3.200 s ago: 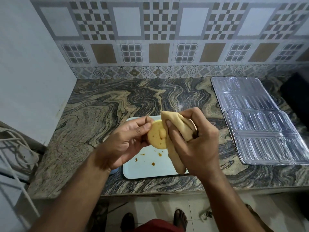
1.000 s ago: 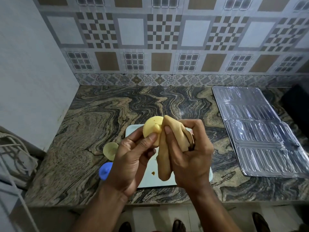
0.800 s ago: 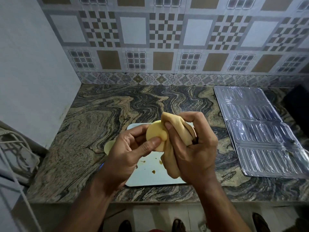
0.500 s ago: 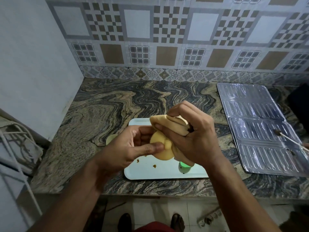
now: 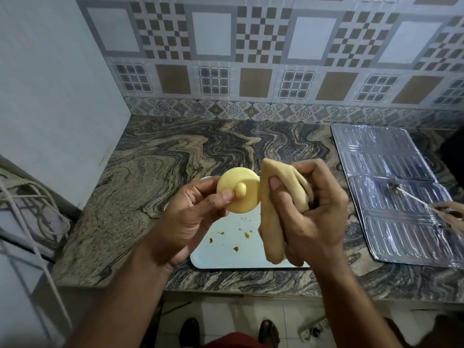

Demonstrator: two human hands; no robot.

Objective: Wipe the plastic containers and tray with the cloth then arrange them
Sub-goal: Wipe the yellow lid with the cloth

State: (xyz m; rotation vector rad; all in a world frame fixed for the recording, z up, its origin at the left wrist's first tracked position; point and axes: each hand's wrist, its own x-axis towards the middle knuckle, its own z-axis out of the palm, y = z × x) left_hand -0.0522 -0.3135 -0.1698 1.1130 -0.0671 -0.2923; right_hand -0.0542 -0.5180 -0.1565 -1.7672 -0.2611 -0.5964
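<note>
My left hand [image 5: 190, 217] pinches a round yellow plastic lid [image 5: 238, 189] with a small knob, held up facing me above the tray. My right hand [image 5: 311, 212] grips a bunched tan cloth [image 5: 272, 222], whose edge touches the lid's right side. Below both hands lies a pale blue tray [image 5: 226, 257] on the marbled counter [image 5: 155, 172], with several small orange food crumbs on it. Other containers are hidden behind my hands.
A ribbed silver foil sheet [image 5: 391, 187] covers the counter's right side. Another person's hand [image 5: 449, 212] with a thin stick reaches in at the right edge. A white wall stands left, patterned tiles behind, and a wire rack [image 5: 22, 222] at lower left.
The lid has turned so its knob side faces me and has risen slightly. The cloth has come off the lid's face and now lies along its right edge.
</note>
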